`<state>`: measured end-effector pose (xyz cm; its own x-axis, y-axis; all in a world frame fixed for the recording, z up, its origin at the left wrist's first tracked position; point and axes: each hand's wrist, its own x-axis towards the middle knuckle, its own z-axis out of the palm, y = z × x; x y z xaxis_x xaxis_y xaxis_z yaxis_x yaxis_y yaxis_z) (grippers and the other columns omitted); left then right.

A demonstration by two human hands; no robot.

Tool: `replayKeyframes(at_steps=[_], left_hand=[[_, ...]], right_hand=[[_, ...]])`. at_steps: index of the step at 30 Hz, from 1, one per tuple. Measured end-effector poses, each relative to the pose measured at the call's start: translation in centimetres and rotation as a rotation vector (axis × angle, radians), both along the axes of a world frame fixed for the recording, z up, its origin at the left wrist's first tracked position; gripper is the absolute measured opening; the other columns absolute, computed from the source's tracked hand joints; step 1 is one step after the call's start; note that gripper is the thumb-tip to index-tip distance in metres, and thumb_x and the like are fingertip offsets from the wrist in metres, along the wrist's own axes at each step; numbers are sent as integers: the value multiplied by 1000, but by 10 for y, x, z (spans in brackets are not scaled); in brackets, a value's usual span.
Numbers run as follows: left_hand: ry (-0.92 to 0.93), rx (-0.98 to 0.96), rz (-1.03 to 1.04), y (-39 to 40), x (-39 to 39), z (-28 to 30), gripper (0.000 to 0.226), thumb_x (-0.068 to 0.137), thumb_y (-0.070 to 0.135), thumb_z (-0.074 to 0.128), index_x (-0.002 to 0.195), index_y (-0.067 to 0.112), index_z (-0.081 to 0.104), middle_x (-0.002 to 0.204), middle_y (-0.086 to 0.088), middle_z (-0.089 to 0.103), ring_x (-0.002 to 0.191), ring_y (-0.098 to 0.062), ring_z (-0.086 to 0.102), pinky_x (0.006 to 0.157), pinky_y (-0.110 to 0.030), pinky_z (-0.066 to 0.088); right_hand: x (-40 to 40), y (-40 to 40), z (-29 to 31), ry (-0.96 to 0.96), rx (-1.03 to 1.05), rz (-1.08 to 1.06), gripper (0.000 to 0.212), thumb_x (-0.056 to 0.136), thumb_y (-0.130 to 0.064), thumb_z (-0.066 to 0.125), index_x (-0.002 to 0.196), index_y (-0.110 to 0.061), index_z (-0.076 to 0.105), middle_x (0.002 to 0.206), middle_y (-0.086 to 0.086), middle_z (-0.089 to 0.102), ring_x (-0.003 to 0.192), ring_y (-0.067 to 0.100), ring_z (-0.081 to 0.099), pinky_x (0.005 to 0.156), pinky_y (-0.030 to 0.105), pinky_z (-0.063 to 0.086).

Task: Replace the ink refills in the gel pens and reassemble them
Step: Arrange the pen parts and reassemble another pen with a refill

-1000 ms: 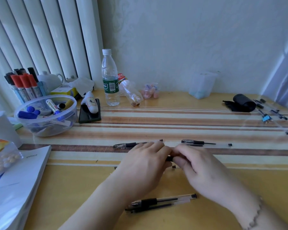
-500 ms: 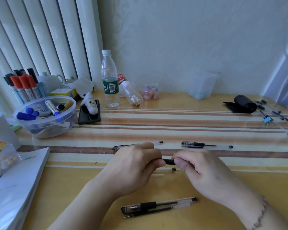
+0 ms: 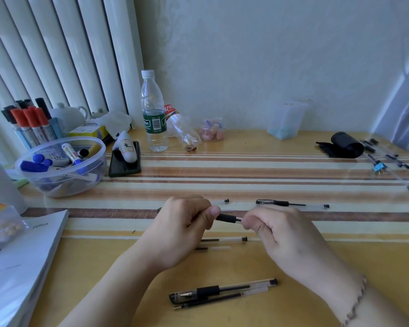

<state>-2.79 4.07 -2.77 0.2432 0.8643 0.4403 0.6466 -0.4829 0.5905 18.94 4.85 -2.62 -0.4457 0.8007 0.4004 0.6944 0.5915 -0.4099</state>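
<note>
Both hands grip one gel pen (image 3: 228, 218) above the desk's middle; only its black rubber grip shows between them. My left hand (image 3: 184, 227) pinches the tip end and my right hand (image 3: 276, 230) closes around the barrel. Two thin refills (image 3: 222, 239) lie on the desk just under my hands. A capped whole pen (image 3: 222, 290) with a loose refill (image 3: 210, 302) beside it lies near the front edge. Another pen (image 3: 291, 204) lies beyond my right hand, and a clear barrel end (image 3: 226, 200) pokes out behind my left.
A clear bowl of markers (image 3: 59, 171) and a cup of markers (image 3: 31, 126) stand at the left. A stack of papers (image 3: 21, 263) fills the near left. A water bottle (image 3: 152, 114), a phone (image 3: 125, 161), a black roll (image 3: 345, 145) and more pen parts (image 3: 387, 161) sit farther back.
My hands have drawn apart, so more of the pen's black grip shows between them. The two refills under my hands have come into view. The camera shifted slightly.
</note>
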Motion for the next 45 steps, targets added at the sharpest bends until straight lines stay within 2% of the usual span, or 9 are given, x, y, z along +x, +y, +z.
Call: replayKeyframes(at_steps=[4, 10, 14, 18, 24, 29, 32, 37, 45], left_hand=[[-15, -28, -8, -1, 2, 0, 39, 97, 34, 50, 63, 15, 58, 55, 12, 47, 51, -6, 46, 50, -11, 31], [-55, -49, -40, -2, 1, 4, 44, 95, 43, 46, 63, 16, 59, 55, 7, 48, 48, -9, 43, 48, -15, 31], [-75, -92, -53, -3, 2, 4, 48, 95, 44, 45, 61, 14, 59, 51, 5, 45, 46, -10, 42, 47, -17, 31], [-102, -102, -32, -3, -1, 7, 36, 96, 31, 53, 66, 14, 64, 47, 9, 44, 42, -8, 40, 46, -12, 28], [-224, -104, 114, 2, -17, 15, 36, 96, 26, 53, 67, 7, 61, 43, 10, 36, 40, -6, 32, 43, -13, 27], [-217, -94, 50, 0, -7, 11, 35, 96, 27, 54, 66, 11, 61, 45, 11, 37, 41, -5, 32, 44, -14, 27], [-172, -103, -20, -3, 3, 5, 31, 95, 29, 55, 70, 13, 63, 45, 11, 41, 41, -6, 34, 44, -14, 26], [-74, -105, -45, -1, 6, -2, 34, 92, 45, 53, 77, 17, 67, 53, 12, 46, 50, -5, 43, 50, -11, 31], [102, -42, 21, 5, -4, -7, 31, 92, 47, 51, 82, 22, 66, 67, 10, 57, 63, -11, 52, 56, -21, 41]], right_hand=[[-1, 1, 0, 49, 17, -40, 18, 78, -47, 69, 82, -33, 58, 67, -25, 52, 73, -6, 53, 57, 10, 39], [-2, 0, 0, 71, 49, 52, 35, 94, -50, 39, 90, -30, 67, 76, -30, 55, 71, -4, 58, 55, 13, 43], [-1, 2, -1, 86, 66, 0, 14, 83, -43, 63, 82, -33, 54, 74, -15, 54, 64, 12, 52, 53, 20, 43], [2, 3, -1, 82, -10, -36, 25, 77, -46, 70, 90, -39, 49, 77, -21, 53, 77, 0, 54, 61, 12, 43], [37, 19, 14, -129, -8, -401, 19, 84, -29, 68, 101, -37, 65, 66, -18, 56, 54, 3, 55, 42, 23, 41], [30, 13, 16, 299, -104, -97, 18, 82, -25, 68, 98, -32, 72, 88, -19, 71, 71, -7, 67, 63, 10, 52], [13, 5, 9, 145, -119, 126, 23, 78, -18, 75, 95, -34, 75, 88, -24, 71, 82, -1, 69, 68, 18, 55], [30, 13, 15, -54, -162, -25, 16, 77, -34, 75, 78, -49, 69, 85, -34, 66, 79, -6, 64, 65, 12, 48], [55, 24, 12, -333, -332, -330, 11, 76, -50, 72, 74, -42, 65, 79, -26, 66, 72, -2, 62, 67, 31, 55]])
